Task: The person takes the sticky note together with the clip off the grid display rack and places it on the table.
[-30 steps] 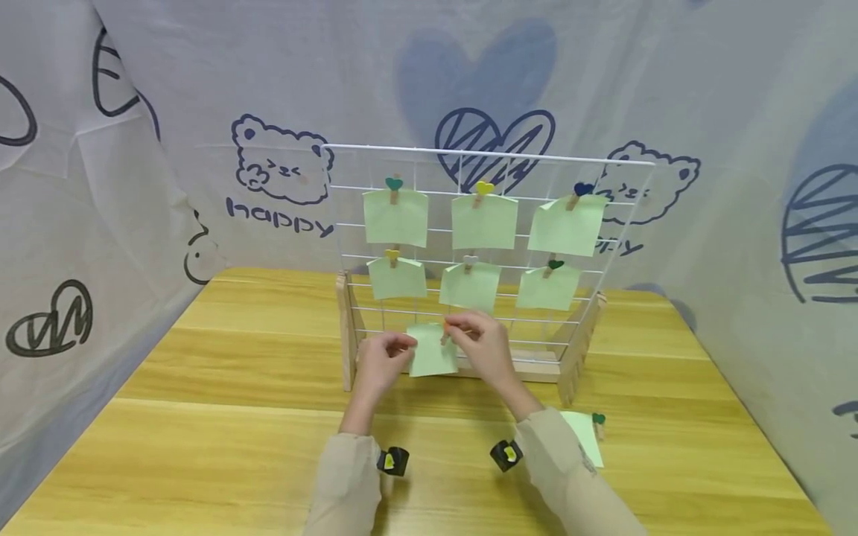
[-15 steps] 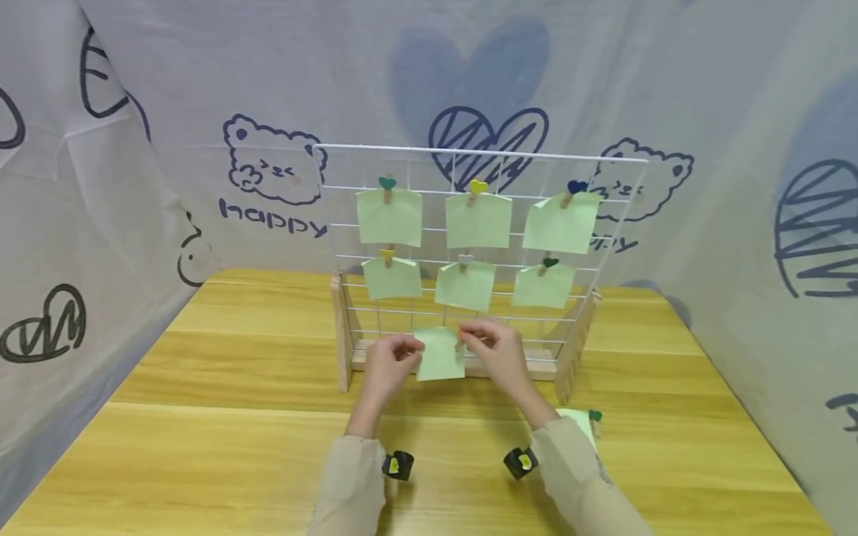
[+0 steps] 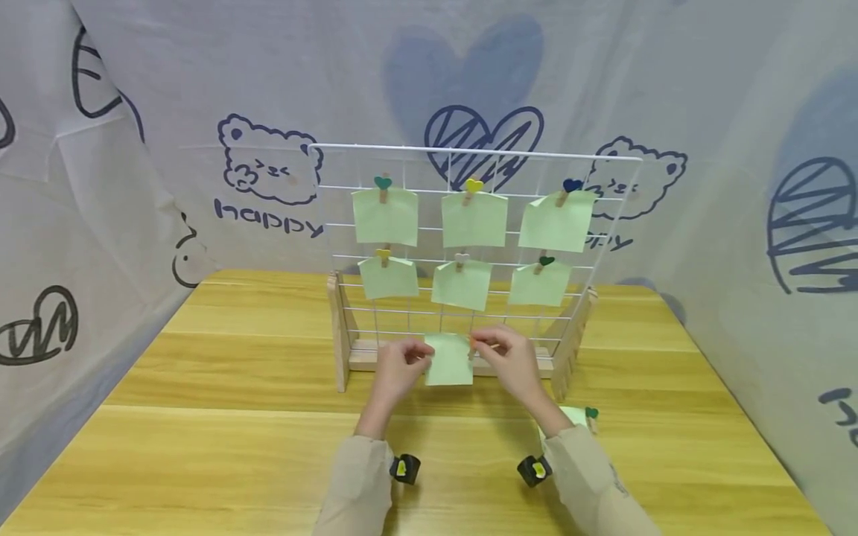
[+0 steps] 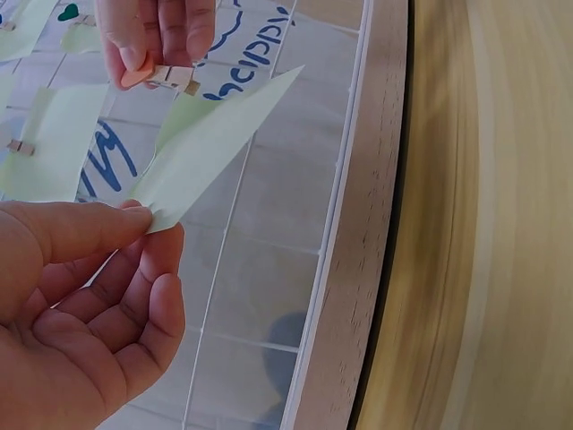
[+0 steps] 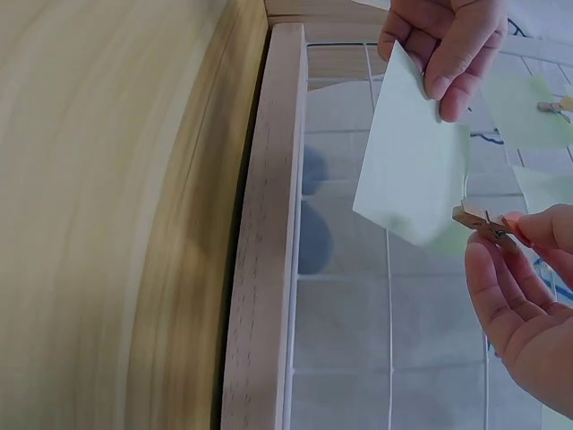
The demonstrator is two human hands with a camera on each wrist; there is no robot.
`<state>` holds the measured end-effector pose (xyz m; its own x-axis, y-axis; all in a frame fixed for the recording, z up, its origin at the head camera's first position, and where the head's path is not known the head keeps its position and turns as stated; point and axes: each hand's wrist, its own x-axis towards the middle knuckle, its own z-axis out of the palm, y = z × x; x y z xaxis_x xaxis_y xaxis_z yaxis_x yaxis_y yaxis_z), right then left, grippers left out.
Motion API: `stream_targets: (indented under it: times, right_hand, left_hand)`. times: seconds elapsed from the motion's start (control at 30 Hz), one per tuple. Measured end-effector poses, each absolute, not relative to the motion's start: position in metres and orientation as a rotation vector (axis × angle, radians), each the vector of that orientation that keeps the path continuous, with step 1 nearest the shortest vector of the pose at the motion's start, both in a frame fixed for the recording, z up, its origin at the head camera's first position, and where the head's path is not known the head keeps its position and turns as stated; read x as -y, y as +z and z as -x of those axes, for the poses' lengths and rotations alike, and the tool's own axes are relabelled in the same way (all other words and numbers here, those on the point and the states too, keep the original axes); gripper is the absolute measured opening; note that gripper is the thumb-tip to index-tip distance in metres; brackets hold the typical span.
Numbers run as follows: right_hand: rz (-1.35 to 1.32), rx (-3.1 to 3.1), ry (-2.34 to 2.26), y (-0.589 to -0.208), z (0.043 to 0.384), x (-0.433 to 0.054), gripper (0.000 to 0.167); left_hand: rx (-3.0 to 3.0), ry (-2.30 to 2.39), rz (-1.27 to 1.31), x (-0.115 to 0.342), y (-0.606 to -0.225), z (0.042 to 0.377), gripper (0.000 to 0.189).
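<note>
Both grips were busy here, low in front of the middle of the white wire grid [image 3: 389, 147]! The left hand [image 3: 400, 370] pinched one side of a square pale green paper note [image 3: 449, 362] between thumb and finger, and at the note's opposite edge the right hand [image 3: 512, 362] pinched a small wooden clothespin with an orange ornament [image 3: 472, 344]. Had that clothespin bitten the paper? Couldn't tell from here. The note stood before the grid's lowest wires, by the look of it not yet fastened to them.

Above it, the score: six up! An upper row of three pale green notes [image 3: 474, 220] ran along the top of the grid, a lower row of three [image 3: 461, 285] just beneath, each with its own heart-topped wooden clothespin. That left two off the grid, by my count: the one in the hands, and a loose pale green note [image 3: 573, 417] on the yellow wood-grain counter [image 3: 201, 461], in front of the grid's right end and partly hidden by the right arm. Just beside it waited a green heart-topped clothespin [image 3: 591, 414]. Behind the grid hung a pale cloth backdrop [image 3: 154, 74] with bears and hearts.
</note>
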<state>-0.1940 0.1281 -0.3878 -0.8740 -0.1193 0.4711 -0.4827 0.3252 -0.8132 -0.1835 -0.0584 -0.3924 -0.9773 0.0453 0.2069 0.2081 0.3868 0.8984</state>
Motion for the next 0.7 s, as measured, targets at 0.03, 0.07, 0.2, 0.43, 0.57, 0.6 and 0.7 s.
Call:
stream_targets:
  times: [0.03,0.07,0.2,0.43,0.57,0.6,0.7]
  right_hand:
    - [-0.535,2.270,1.568,-0.389,0.194,-0.130,0.012]
    - [-0.532,2.270,1.570,-0.389,0.193,-0.132,0.013]
    - [-0.509,2.279,1.582,-0.390,0.191,-0.139,0.013]
    - [-0.455,2.307,1.590,-0.391,0.189,-0.153,0.012]
    - [-0.436,2.317,1.554,-0.392,0.186,-0.160,0.012]
    - [-0.428,2.314,1.552,-0.392,0.186,-0.161,0.013]
    - [-0.403,2.309,1.555,-0.394,0.184,-0.166,0.012]
  left_hand:
    - [2.493,-1.645,0.234,0.057,-0.392,0.183,0.008]
    - [2.496,-1.645,0.237,0.056,-0.392,0.183,0.008]
    - [2.511,-1.643,0.242,0.053,-0.394,0.182,0.009]
    - [2.520,-1.632,0.293,0.046,-0.395,0.181,0.007]
    - [2.531,-1.639,0.313,0.041,-0.396,0.181,0.007]
    - [2.535,-1.643,0.319,0.039,-0.397,0.181,0.008]
    - [2.548,-1.641,0.359,0.035,-0.399,0.181,0.008]
